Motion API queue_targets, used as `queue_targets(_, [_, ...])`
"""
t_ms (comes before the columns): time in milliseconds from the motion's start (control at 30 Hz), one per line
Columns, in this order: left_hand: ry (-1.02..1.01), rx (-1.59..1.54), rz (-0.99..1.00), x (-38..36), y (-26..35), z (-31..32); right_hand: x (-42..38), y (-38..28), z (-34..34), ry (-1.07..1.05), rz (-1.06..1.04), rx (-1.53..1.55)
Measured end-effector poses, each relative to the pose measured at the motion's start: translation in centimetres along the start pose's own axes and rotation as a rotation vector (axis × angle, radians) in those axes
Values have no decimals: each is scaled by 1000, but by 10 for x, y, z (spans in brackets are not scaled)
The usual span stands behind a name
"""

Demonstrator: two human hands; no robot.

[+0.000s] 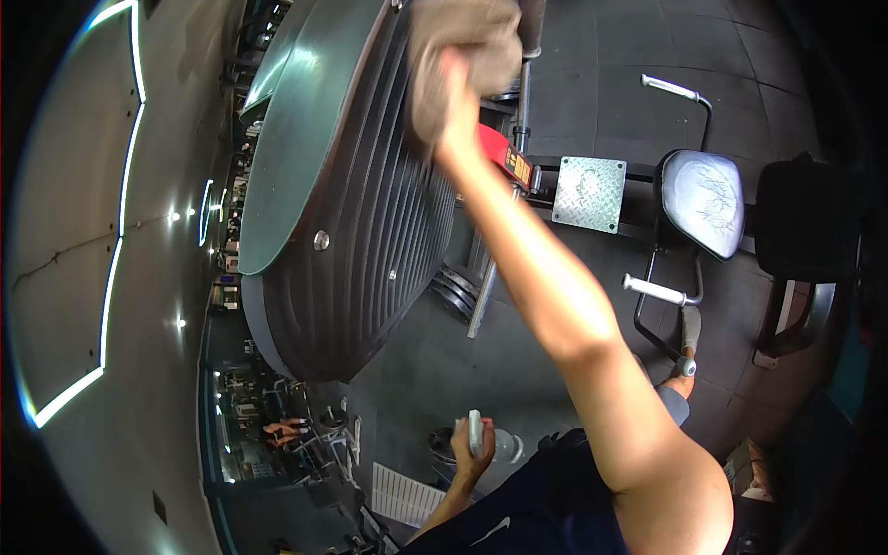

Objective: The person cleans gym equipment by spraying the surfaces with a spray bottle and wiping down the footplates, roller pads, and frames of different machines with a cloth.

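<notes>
My right hand (451, 97), blurred by motion at the end of my outstretched arm, is closed on a grey-brown cloth (490, 32). The cloth lies over the upper part of a black ridged surface (370, 231) with green side panels (305, 139); whether it touches cannot be told. Low in the view, my left hand (465, 458) is wrapped around what looks like a spray bottle (476, 433), with a white top and a clear body beside the fingers.
A padded seat (703, 203) with white-gripped handles (655, 289) stands right, beside a metal tread plate (589, 194). A red part (495, 148) and weight plates (453, 291) sit by the ridged machine. A white slatted panel (404, 495) is lower left.
</notes>
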State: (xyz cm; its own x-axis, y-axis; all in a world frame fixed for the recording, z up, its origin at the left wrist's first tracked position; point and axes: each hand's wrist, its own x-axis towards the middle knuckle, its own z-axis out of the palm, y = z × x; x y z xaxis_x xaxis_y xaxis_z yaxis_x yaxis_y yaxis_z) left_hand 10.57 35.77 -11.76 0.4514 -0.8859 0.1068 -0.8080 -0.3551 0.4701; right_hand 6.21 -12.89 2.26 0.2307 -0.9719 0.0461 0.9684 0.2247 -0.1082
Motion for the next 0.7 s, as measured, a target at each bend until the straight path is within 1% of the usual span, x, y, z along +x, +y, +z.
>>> queue_targets(33, [29, 49, 10, 13, 11, -3, -30, 10, 6, 29, -92, -51])
queue_targets(67, [70, 14, 24, 31, 28, -8, -61, 20, 12, 62, -182, -104])
queue_targets(133, [99, 128, 241, 76, 64, -21, -59, 40, 15, 45, -360, -85])
queue_targets(167, [109, 162, 304, 98, 86, -26, -62, 52, 13, 44, -440, -77])
queue_targets(200, [161, 206, 381, 119, 105, -28, -67, 64, 11, 40, -513, -71])
queue_targets(233, [203, 219, 418, 139, 123, -30, -59, 56, 11, 58, -495, -91])
queue_targets(300, [298, 216, 441, 172, 143, -27, -17, -7, 20, 182, -163, -195])
queue_targets(333, [342, 200, 399, 186, 153, -24, -2, -28, 25, 206, -29, -216])
queue_targets(367, [392, 142, 419, 199, 150, -17, 71, -4, -8, -243, 114, 67])
queue_targets(400, [473, 124, 437, 208, 149, -8, 61, -24, 2, 83, -2, -387])
queue_targets(433, [463, 182, 398, 214, 147, -4, 54, -32, 3, 190, -16, -524])
queue_targets(467, [452, 240, 360, 217, 144, -1, 47, -33, 4, 188, -37, -541])
queue_targets(567, [429, 265, 326, 223, 138, 7, 32, -32, 0, 182, -84, -539])
queue_targets(667, [472, 195, 418, 228, 119, 10, 27, -32, 2, 218, -89, -504])
queue_targets(700, [392, 212, 331, 225, 107, 10, 20, -29, 3, 231, -93, -456])
